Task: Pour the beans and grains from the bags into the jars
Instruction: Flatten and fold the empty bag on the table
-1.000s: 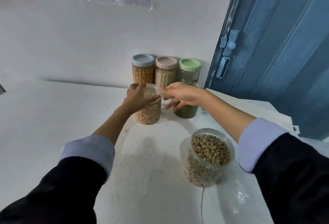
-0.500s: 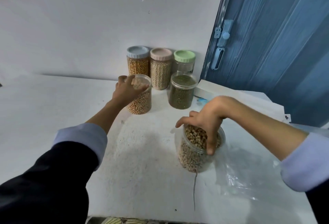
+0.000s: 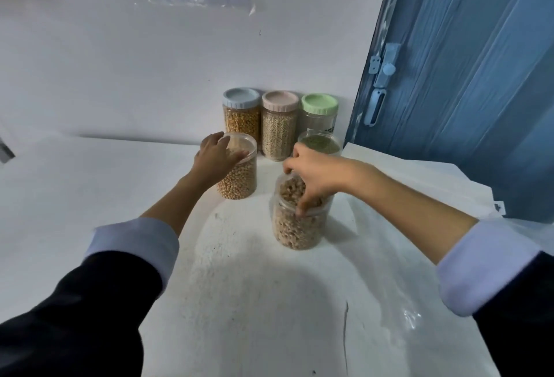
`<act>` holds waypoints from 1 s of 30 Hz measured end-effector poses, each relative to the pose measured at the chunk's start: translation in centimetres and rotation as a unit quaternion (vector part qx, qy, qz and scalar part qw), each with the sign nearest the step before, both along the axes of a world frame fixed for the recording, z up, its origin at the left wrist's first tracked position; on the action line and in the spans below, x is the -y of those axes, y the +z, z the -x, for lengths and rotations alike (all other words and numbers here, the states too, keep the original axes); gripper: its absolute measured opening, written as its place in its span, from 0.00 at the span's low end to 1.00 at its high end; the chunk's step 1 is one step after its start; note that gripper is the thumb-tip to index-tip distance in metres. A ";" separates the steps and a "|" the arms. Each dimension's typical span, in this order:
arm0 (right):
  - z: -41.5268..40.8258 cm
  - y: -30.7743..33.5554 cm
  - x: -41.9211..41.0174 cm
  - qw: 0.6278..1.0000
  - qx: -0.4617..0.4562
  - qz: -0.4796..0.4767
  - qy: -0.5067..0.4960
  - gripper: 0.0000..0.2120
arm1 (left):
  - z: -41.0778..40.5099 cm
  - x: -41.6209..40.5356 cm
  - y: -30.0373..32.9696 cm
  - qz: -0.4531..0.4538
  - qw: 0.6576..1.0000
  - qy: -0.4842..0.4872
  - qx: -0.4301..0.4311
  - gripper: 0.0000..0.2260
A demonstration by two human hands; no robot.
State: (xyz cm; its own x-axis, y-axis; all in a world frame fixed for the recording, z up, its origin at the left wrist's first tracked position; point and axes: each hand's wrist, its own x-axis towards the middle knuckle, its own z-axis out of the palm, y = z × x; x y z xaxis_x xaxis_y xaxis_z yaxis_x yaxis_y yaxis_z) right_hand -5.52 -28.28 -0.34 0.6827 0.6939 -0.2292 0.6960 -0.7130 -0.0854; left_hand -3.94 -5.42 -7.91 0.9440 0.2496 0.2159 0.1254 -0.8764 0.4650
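Jars look nearly all filled: my right hand (image 3: pixel 314 177) grips the rim of the clear lidless jar of tan beans (image 3: pixel 299 220), my left hand (image 3: pixel 214 156) holds the lidless yellow-bean jar (image 3: pixel 239 179); capping seemingly remains.

Clear plastic jar of pale brown beans (image 3: pixel 299 223), no lid, upright, gripped at the rim by the right hand (image 3: pixel 314 177). Clear jar of yellow round beans (image 3: pixel 239 177) also lidless, left hand (image 3: pixel 214 156) on its rim. Open jar of green grains (image 3: pixel 320 144) just behind the right hand.
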 end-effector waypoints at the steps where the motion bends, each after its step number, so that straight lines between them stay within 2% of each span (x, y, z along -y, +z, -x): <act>1: 0.1 -0.7 -0.8 0.999 0.023 -0.031 -0.001 0.27 | -0.1 -0.4 -0.2 0.009 1.000 -0.002 0.009 0.27; 3: 0.4 -2.5 -2.8 0.996 0.051 -0.074 -0.010 0.16 | -0.4 -1.4 -0.8 -0.001 1.000 0.003 0.019 0.26; 4: 0.5 -3.5 -3.8 0.995 0.063 -0.077 -0.015 0.15 | -0.4 -1.8 -1.0 -0.015 1.000 0.008 0.015 0.26; 10: -1.8 -5.0 -6.6 0.994 0.095 -0.016 -0.046 0.26 | -0.3 -2.7 -0.8 -0.074 0.995 -0.037 -0.063 0.42; 15: -4.3 -6.2 -7.3 0.992 0.110 -0.022 -0.063 0.28 | -1.2 -2.2 -1.3 -0.104 0.993 -0.046 -0.044 0.38; 30: -8.2 -7.5 -6.9 0.981 0.128 -0.117 -0.091 0.27 | -3.2 -1.3 -2.0 -0.052 0.998 -0.036 0.001 0.36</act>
